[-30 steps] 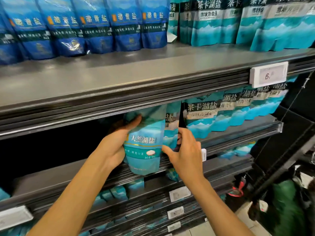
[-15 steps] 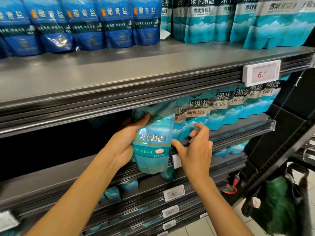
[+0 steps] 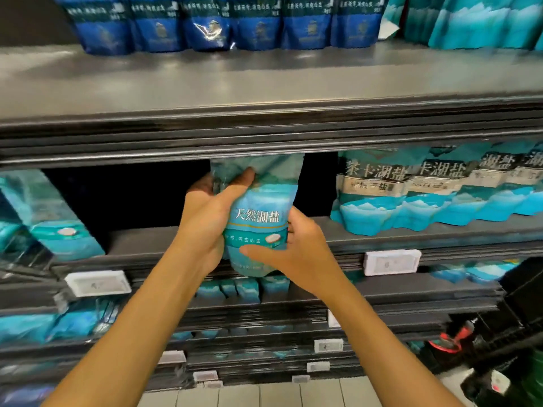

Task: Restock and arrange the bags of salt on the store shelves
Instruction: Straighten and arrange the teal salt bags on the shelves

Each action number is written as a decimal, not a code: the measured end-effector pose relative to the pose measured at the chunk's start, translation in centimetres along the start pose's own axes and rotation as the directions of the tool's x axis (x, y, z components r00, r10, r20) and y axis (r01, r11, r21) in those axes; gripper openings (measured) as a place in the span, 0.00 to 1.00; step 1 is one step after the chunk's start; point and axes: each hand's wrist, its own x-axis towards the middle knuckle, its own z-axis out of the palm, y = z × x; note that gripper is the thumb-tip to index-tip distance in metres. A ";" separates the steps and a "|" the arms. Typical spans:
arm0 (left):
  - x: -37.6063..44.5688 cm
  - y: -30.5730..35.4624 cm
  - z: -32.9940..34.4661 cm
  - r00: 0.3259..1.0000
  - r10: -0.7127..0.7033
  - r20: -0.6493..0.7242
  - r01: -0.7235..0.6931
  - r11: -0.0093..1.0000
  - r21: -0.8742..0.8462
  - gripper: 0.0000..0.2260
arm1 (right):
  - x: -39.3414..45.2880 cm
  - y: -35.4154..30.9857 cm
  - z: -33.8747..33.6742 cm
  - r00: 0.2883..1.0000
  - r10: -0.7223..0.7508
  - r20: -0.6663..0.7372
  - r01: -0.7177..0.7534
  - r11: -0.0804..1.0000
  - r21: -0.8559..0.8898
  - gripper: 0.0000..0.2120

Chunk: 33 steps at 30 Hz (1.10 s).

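1. You face a run of grey metal shelves [image 3: 264,83], stacked in tiers; their front edges are dark ribbed rails [image 3: 264,136].
2. White price tags [image 3: 392,261] clip to those rails at several levels; their print is too blurred for you to read.
3. Behind the second tier the shelf bay [image 3: 126,198] is dark.
4. At the bottom you see pale floor tiles [image 3: 264,395].
5. Light falls from above, leaving a soft sheen on the top shelf.

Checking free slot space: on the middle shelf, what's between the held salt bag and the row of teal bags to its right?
Head view: between the held salt bag and the teal bag row, only a dark gap and bare shelf.
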 end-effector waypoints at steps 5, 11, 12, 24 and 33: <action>0.0 2.2 -5.0 0.959 0.248 -0.137 -0.199 0.933 0.299 0.01 | 3.7 -0.5 5.3 0.995 -0.027 0.091 0.022 0.998 0.057 0.20; -4.6 2.1 -13.2 0.863 0.454 -0.222 -0.299 0.813 0.500 0.07 | 7.7 -2.2 11.6 0.991 0.124 0.044 -0.111 0.967 -0.228 0.24; -5.4 1.9 -14.7 0.844 0.476 -0.248 -0.319 0.816 0.482 0.07 | 8.0 -2.3 12.5 0.986 0.156 0.060 -0.132 0.948 -0.290 0.27; -8.9 1.7 -24.2 0.792 0.467 -0.393 -0.201 0.808 0.554 0.09 | 9.2 -3.8 19.2 0.978 0.062 0.199 -0.003 0.960 -0.280 0.09; -10.2 0.7 -27.6 0.815 0.418 -0.402 -0.164 0.831 0.532 0.13 | 7.8 -2.1 19.1 0.975 0.048 0.217 0.006 0.970 -0.242 0.17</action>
